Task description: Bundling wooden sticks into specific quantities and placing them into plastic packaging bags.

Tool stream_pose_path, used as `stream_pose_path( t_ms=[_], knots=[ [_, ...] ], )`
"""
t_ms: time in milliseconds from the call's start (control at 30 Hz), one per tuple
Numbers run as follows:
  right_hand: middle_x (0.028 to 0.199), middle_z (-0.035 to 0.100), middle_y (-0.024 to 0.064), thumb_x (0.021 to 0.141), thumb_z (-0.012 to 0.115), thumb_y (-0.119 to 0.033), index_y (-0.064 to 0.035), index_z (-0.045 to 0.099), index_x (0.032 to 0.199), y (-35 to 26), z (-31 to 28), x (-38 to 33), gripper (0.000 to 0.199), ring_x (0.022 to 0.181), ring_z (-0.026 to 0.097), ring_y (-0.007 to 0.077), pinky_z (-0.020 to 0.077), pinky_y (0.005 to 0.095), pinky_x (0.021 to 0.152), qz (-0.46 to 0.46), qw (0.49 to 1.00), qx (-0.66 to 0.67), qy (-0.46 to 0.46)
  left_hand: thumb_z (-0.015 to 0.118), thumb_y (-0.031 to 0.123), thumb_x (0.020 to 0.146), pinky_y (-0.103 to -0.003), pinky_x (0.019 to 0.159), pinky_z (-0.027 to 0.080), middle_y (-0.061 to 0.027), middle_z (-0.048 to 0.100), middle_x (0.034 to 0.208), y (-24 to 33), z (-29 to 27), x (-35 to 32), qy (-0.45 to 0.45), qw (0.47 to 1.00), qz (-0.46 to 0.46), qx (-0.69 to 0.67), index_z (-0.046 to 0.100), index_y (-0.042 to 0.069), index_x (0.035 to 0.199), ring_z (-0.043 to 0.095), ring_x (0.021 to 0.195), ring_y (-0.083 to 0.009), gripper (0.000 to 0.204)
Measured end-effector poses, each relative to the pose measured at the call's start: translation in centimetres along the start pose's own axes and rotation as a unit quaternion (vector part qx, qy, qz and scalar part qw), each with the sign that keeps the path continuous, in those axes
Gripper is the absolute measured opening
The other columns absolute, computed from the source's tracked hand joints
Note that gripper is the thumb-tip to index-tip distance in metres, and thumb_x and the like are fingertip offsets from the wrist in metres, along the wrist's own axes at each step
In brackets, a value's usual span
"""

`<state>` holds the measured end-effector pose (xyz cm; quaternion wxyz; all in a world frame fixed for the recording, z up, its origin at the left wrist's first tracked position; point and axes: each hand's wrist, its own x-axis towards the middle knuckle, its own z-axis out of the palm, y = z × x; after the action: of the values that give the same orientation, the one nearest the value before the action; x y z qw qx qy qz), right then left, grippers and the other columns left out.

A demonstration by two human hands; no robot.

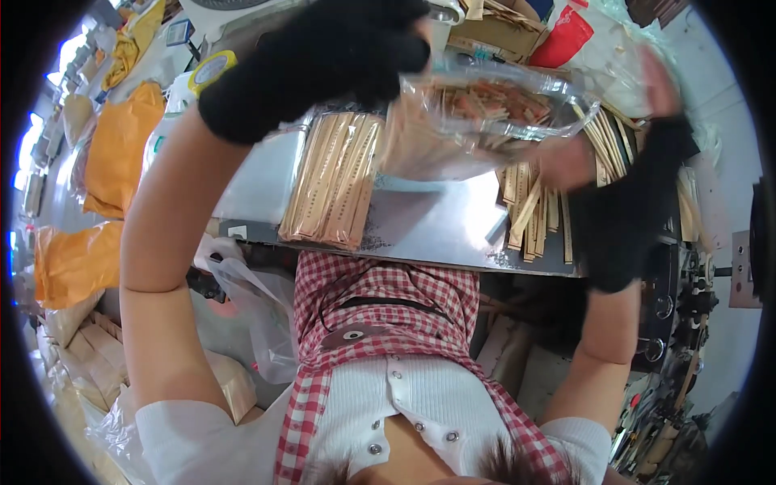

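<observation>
- Two sleeves of a white shirt [436, 380] and a red-and-white checked apron [388, 299] are nearest, with a thin, translucent plastic bag [263, 323] hanging just beside the apron on the left.
- Past the apron lies a work surface with a shiny metal top [436, 222], its front edge running across just beyond the waist.
- On its left half rest wrapped bundles of flat wooden sticks [335, 178], side by side in clear film, printed along their length, ends reaching the front edge.
- On the right half, loose flat sticks [537, 210] lie at uneven angles, some crossing others.
- The right hand [622, 174], in a black fingerless glove [618, 234], is held above these sticks, blurred, thumb and fingers spread wide apart, its thumb just beside the clear bag.
- That clear bag [432, 153] is above the middle of the surface, between both hands, its wide mouth toward the right; wooden pieces [501, 105] show through it, whether inside or behind I cannot tell.
- The left hand [356, 61], gloved alike, is at the bag's left end; its fingers are mostly hidden, so its grip cannot be told.
- Farther off are a yellow-edged tape roll [212, 71], a cardboard box [493, 36] and a red packet [562, 36].
</observation>
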<state>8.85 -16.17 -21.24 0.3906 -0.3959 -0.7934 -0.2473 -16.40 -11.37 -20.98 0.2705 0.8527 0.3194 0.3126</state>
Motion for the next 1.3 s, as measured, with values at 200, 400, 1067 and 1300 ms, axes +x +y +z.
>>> stream_pose_path(
  t_ms=[200,400,1067,1300],
  knots=[
    [0.066,0.046,0.0007,0.079,0.062,-0.028,-0.0149,0.055,0.077,-0.4,4.8,-5.7,0.016,0.065,0.053,0.0202,0.0398,0.0363,0.058,-0.225,0.964,-0.060,-0.125,0.071,0.018,0.070,-0.028,0.065,0.047,-0.0035,0.059,0.077,-1.8,2.7,-4.4,-0.133,0.967,-0.147,-0.158,0.057,0.002,0.090,0.058,0.073,-0.0118,0.029],
    [0.067,0.044,-0.0019,0.073,0.061,-0.021,-0.0170,0.050,0.070,-4.2,1.1,-1.6,0.013,0.058,0.047,0.0156,0.0383,0.0330,0.054,-0.264,0.963,0.005,-0.044,0.083,0.037,0.063,-0.041,0.100,0.040,-0.0185,0.055,0.122,-3.6,8.9,-12.2,-0.011,0.996,0.009,0.093,0.044,0.002,0.134,0.051,0.116,-0.0342,0.088],
    [0.089,0.060,0.0138,0.086,0.061,-0.018,-0.0062,0.063,0.097,10.2,26.8,-3.2,0.016,0.085,0.060,0.0315,0.0478,0.0362,0.072,0.106,0.988,0.041,-0.104,0.073,0.016,0.077,-0.025,0.073,0.053,-0.0055,0.066,0.097,-24.6,12.2,-1.7,0.063,0.730,-0.370,-0.572,0.061,0.001,0.113,0.064,0.078,-0.0115,0.041],
    [0.115,0.056,0.0173,0.095,0.051,-0.033,-0.0039,0.056,0.117,9.4,32.7,-11.8,0.037,0.102,0.056,0.0327,0.0452,0.0399,0.087,0.170,0.975,0.122,0.069,0.076,0.016,0.076,-0.029,0.080,0.051,-0.0070,0.064,0.102,-23.9,11.7,-2.6,0.129,0.747,-0.375,-0.534,0.054,0.000,0.122,0.063,0.088,-0.0152,0.053]
  ],
)
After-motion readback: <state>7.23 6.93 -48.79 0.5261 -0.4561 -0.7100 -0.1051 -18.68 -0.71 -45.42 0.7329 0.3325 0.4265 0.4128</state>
